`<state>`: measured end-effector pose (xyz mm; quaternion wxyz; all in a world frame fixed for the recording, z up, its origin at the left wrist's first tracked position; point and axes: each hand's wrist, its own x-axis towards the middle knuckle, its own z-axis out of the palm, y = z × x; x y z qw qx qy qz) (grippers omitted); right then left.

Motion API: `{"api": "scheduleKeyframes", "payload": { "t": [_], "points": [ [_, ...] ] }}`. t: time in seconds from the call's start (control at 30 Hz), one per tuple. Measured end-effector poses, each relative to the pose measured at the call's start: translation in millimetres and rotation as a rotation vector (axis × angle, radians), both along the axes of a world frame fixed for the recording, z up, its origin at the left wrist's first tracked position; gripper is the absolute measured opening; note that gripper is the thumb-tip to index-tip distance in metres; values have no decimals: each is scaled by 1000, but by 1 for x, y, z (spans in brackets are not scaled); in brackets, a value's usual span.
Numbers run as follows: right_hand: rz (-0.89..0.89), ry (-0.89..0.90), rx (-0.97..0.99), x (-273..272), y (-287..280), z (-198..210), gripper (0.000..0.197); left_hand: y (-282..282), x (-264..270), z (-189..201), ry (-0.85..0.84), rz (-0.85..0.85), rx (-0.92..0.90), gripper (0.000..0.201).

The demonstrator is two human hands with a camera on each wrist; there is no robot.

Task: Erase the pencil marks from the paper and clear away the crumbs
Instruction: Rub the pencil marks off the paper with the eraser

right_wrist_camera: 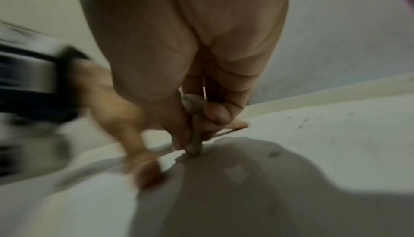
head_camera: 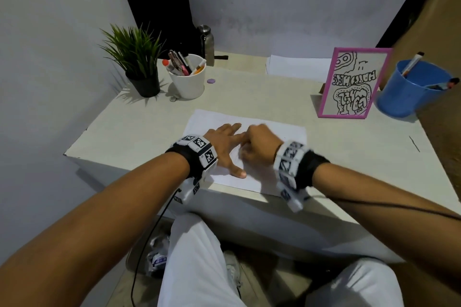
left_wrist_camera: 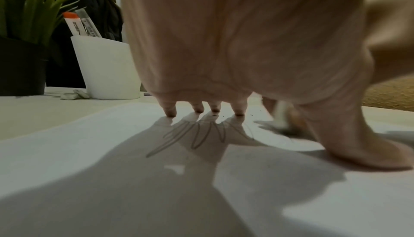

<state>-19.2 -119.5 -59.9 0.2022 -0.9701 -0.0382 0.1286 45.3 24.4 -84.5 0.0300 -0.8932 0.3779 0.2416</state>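
Note:
A white sheet of paper (head_camera: 282, 136) lies near the desk's front edge. My left hand (head_camera: 225, 144) rests on it with spread straight fingers and thumb pressing it down. Looping pencil marks (left_wrist_camera: 197, 134) show under the left fingertips (left_wrist_camera: 171, 114). My right hand (head_camera: 259, 143) sits just right of the left, curled, pinching a small greyish eraser (right_wrist_camera: 195, 143) whose tip touches the paper (right_wrist_camera: 313, 143). Dark crumbs (right_wrist_camera: 302, 122) dot the sheet to the right. The right wrist view is motion-blurred.
At the back left stand a potted plant (head_camera: 136, 62), a white pen cup (head_camera: 188, 77), a steel bottle (head_camera: 207, 43) and a small purple disc (head_camera: 211, 81). A pink-framed drawing (head_camera: 354, 82) and a blue cup (head_camera: 414, 87) stand at the right. Spare paper (head_camera: 296, 67) lies behind.

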Motion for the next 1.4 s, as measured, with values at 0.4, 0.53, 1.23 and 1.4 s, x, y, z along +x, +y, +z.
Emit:
{"api": "scheduleKeyframes", "payload": {
  "t": [0.4, 0.53, 1.23, 1.4],
  "points": [
    [60, 14, -10, -4, -13, 7, 13, 3, 4, -12, 34, 13, 9, 133],
    [-103, -91, 6, 11, -25, 5, 17, 2, 2, -9, 32, 29, 23, 133],
    [72, 24, 29, -23, -2, 2, 13, -1, -2, -7, 34, 29, 27, 138],
    [-166, -84, 4, 18, -46, 12, 19, -1, -3, -8, 38, 36, 47, 136]
  ]
}}
